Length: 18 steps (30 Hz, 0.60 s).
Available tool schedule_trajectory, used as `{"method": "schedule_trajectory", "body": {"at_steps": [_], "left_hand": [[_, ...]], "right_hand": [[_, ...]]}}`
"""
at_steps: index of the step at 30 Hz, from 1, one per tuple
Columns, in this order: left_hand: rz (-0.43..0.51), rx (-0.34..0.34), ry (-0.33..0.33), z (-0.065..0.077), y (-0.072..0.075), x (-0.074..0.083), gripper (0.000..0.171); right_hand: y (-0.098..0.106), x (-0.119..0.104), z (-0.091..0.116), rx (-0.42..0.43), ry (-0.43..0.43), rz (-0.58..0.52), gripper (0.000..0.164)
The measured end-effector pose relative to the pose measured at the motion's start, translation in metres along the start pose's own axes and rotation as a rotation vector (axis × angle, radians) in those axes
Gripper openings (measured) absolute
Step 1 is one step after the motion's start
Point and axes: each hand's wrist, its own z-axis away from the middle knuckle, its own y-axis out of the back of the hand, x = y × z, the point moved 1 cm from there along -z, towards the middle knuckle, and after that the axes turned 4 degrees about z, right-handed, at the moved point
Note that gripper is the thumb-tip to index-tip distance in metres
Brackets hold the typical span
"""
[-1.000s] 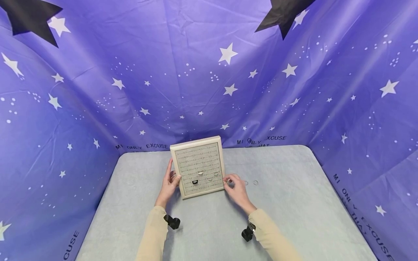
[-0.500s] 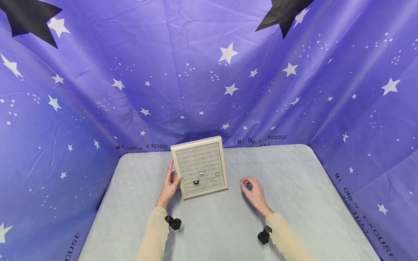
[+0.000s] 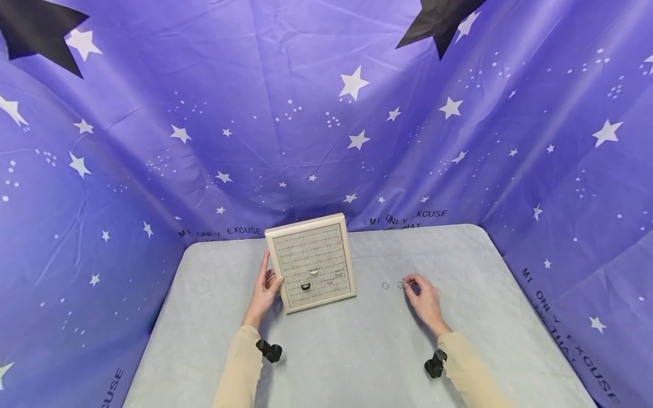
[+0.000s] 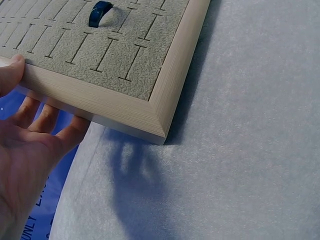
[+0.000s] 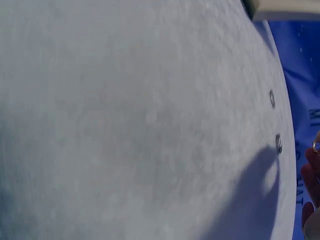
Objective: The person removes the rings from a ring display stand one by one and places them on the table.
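Note:
My left hand (image 3: 264, 292) grips the left side of a ring display board (image 3: 311, 245), which leans upright with a pale frame and rows of slots. Its thumb lies on the frame's front in the left wrist view, the other fingers behind. A dark ring (image 4: 100, 13) and several silver rings, one being a silver ring (image 3: 313, 272), sit in the lower rows. Off to the right, my right hand (image 3: 425, 300) pinches a small ring (image 5: 315, 147) between thumb and fingertips, raised over the table. Only part of this hand shows in the right wrist view.
Two loose rings lie on the grey-blue table (image 3: 357, 351): a left ring (image 3: 385, 285) between board and right hand, and a right ring (image 3: 400, 285) just by the right fingertips. A purple star-printed curtain (image 3: 306, 113) surrounds the back and sides.
My right hand has moved right from beside the board's lower right edge, past the two loose rings, with the ring in its fingers. The left hand and board stay nearly in place.

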Motion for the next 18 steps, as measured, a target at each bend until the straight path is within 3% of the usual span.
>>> {"method": "schedule_trajectory", "body": {"at_steps": [18], "left_hand": [[-0.024,0.015,0.009,0.001,-0.001,0.001,0.079]], "right_hand": [[0.006,0.031,0.008,-0.070,-0.182,0.138,0.006]]}}
